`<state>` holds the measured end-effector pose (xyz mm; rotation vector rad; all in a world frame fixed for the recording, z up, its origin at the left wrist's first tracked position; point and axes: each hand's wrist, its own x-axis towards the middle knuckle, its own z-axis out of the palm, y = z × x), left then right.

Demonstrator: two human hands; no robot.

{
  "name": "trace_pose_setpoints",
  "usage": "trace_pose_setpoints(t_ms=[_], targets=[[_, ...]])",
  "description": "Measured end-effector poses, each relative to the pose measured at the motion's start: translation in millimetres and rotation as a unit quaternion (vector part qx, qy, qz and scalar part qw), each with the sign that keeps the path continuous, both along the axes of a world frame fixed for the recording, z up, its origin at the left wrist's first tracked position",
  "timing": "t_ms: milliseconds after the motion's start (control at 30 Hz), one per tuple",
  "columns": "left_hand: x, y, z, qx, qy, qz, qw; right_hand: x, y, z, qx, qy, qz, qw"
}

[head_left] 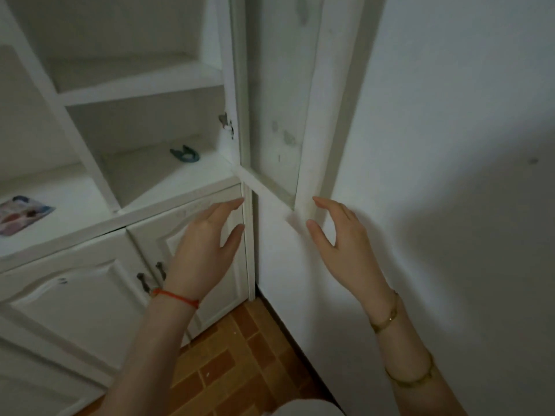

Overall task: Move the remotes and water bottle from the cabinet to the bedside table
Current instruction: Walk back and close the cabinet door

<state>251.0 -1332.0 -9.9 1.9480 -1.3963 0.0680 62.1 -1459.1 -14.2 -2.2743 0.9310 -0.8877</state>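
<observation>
From where I'm watching, both hands are up in front of the white cabinet (150, 91) with nothing in them: the left hand (207, 241) has relaxed, slightly curved fingers in front of the lower cabinet door (192, 241), and the right hand (339, 235) is loose too, just beside the bottom edge of the swung-open glass door (279, 109). I can't tell if either is actually touching anything. No remotes or water bottle anywhere in view, and the shelves I can see only hold a small dark blue clip-like thing (184, 153), plus a colourful packet (21, 214) on the counter to the left. So my guess is either the stuff is already moved or it sits somewhere out of frame, honestly can't say which. The bedside table isn't visible at all. The whole shot is dim and soft, and the cabinet's left side and upper shelves are cut off.
</observation>
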Motion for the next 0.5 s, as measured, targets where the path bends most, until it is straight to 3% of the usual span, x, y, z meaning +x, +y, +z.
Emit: trace_pose_setpoints(t_ms=[267, 500], targets=[[13, -91, 68, -0.099, -0.042, -0.045, 0.993, 23, -62, 58, -0.05, -0.119, -0.032, 0.991], [3, -151, 148, -0.214, -0.067, -0.095, 0.97, 41, -110, 118, -0.127, -0.249, -0.045, 0.959]])
